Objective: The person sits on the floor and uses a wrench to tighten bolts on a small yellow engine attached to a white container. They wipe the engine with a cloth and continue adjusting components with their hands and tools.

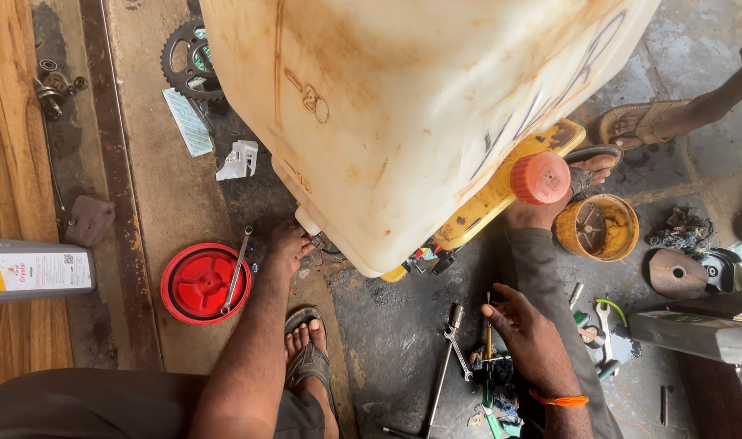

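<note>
Far left of the big white tank (419,106), a grey bottle (36,271) lies on the wooden boards. Closer in, a red lid (193,286) sits on the concrete with a wrench (235,271) laid across it, and a chain sprocket (190,61) rests up near the tank's upper left corner. Now the left hand (286,246): it reaches in under the tank's lower left corner, fingers tucked against the underside, though whether they are clamped on anything I cannot tell. The tank itself fills the middle, tilted, stained with rust-coloured streaks. It looks bulky and rigid, a smooth plastic shell that would likely slip, so the bottom edge and corners seem the safest places to grip. Below the tank's right side, the right hand (524,332) hovers over the scattered spanners (454,337), fingers loosely spread, gripping nothing. Right of the tank sits its orange cap (540,177), then a yellow tub (598,228), and beyond it another person's sandalled foot (639,123).
</note>
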